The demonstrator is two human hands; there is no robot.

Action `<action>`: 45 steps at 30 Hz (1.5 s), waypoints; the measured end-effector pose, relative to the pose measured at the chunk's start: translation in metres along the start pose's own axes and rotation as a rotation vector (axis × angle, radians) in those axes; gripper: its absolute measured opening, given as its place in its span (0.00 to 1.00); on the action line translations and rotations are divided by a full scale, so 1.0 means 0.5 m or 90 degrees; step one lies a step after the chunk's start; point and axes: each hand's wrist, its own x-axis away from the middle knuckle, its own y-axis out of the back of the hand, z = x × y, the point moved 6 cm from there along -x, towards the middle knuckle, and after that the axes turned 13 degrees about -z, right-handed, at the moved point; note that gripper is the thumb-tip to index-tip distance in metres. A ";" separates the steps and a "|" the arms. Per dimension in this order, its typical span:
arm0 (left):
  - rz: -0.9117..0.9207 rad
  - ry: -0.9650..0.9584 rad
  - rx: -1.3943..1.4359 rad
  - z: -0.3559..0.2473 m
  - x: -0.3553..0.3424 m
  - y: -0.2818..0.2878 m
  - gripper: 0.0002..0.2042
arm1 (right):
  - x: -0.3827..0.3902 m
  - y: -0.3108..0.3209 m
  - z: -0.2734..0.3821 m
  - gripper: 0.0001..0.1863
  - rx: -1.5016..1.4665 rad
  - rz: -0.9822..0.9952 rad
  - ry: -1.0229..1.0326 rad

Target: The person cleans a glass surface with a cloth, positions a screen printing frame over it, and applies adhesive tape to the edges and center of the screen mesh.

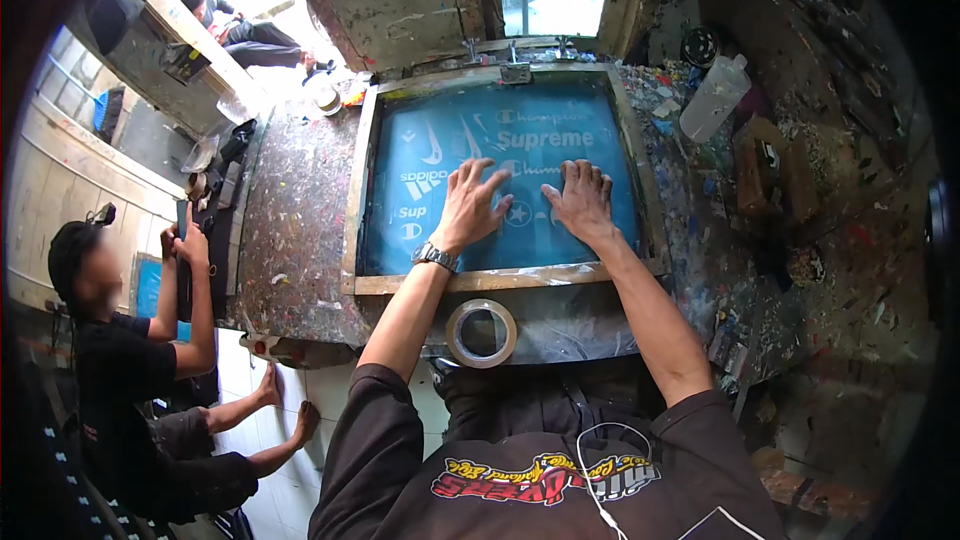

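Observation:
Both of my hands rest on the blue mesh (400,120) of a wooden screen-printing frame (635,170), which lies on the worktable and carries white stencilled lettering and logos. My left hand (470,202), a metal watch on its wrist, lies left of the middle with its fingers spread and bent a little. To its right, my right hand (582,202) is also spread, fingertips toward the frame's far side. Neither holds anything. A roll of clear tape (455,333) lies just below the frame's near edge, and a metal clamp (515,73) sits on its far edge.
The paint-spattered worktable (290,230) extends both sides of the frame. A translucent jug (714,100) and cardboard box (775,175) are at right. A co-worker (125,370) sits at left, hands raised at a dark object; another person (240,30) reclines beyond the back-left opening.

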 end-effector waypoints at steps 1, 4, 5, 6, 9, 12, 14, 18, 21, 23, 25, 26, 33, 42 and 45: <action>0.037 -0.020 0.019 -0.001 -0.002 -0.007 0.20 | -0.001 0.000 -0.005 0.29 0.030 -0.002 -0.013; 0.058 0.005 0.017 0.013 0.015 -0.006 0.20 | -0.003 -0.012 0.006 0.34 0.030 0.009 -0.024; 0.007 0.015 -0.013 0.022 0.010 0.002 0.19 | -0.010 -0.016 0.005 0.34 0.023 0.016 -0.014; -0.037 0.035 -0.052 0.030 0.023 0.020 0.18 | -0.012 -0.013 0.000 0.35 0.045 -0.017 -0.028; -0.141 0.097 0.014 0.040 -0.005 0.066 0.16 | -0.013 0.021 -0.048 0.27 -0.053 -0.118 -0.046; -0.045 0.247 0.277 0.017 0.019 0.190 0.15 | 0.013 0.160 0.005 0.16 -0.359 -0.178 -0.015; -0.057 0.191 0.310 -0.051 0.110 0.311 0.20 | 0.082 0.232 0.120 0.16 -0.460 -0.087 0.101; 0.069 0.189 0.171 -0.154 0.354 0.336 0.54 | 0.224 0.322 0.339 0.33 -0.426 0.211 0.450; 0.038 0.333 0.178 -0.150 0.408 0.352 0.30 | 0.277 0.257 0.337 0.21 -0.385 0.237 0.523; 0.012 0.475 0.355 -0.118 0.409 0.385 0.15 | 0.263 0.258 0.362 0.18 -0.410 0.225 0.567; 0.034 0.689 0.643 -0.092 0.407 0.410 0.07 | 0.228 0.303 0.364 0.17 -0.472 0.362 0.406; 0.055 0.698 0.697 -0.100 0.391 0.442 0.07 | 0.212 0.335 0.374 0.17 -0.471 0.360 0.417; -0.069 0.475 0.537 -0.108 0.264 0.717 0.05 | 0.123 0.514 0.270 0.28 -0.590 0.621 0.159; -0.460 0.075 0.461 -0.238 0.308 0.900 0.07 | 0.122 0.816 0.235 0.15 -0.275 -0.384 0.633; -0.492 0.038 0.359 -0.232 0.310 0.902 0.01 | 0.134 0.824 0.222 0.13 -0.266 -0.574 0.672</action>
